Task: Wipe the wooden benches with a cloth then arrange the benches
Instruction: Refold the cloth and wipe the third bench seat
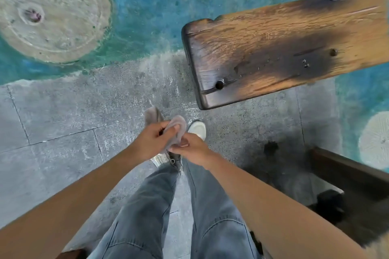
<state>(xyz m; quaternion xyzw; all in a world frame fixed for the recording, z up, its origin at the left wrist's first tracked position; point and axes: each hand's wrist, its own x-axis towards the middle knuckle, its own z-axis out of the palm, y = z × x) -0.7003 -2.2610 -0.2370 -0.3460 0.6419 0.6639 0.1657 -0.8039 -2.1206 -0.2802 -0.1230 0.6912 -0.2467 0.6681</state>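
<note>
Head view, looking straight down: a person stands on a grey concrete floor [63,115] scored with thin joint lines, its far part painted blue-green [147,6] with a pale round patch [50,12] up and to the left of the hands. Both hands meet in front of the body above the feet. The left hand [152,140] is closed around a grey cloth [174,130], thumb and fingers pinching its folds; the right hand [190,149], touching the left, pinches the cloth's lower edge between its fingertips. The cloth bunches upward from the hands, one corner [150,112] sticking up beyond the left hand.

A wooden bench [284,48] lies up and to the right of the hands, apart from them. Its worn, dark-stained plank has a rounded near end facing the hands, and its long axis runs away to the right and slightly upward, out of frame. Dark pegs [219,84] show in its top. A second, darker bench [347,174] sits just right of the right forearm, only partly visible.

Bare floor stretches left of the left hand. Below the hands are blue jeans [157,206] and a white shoe toe [197,128] just beyond the right hand.
</note>
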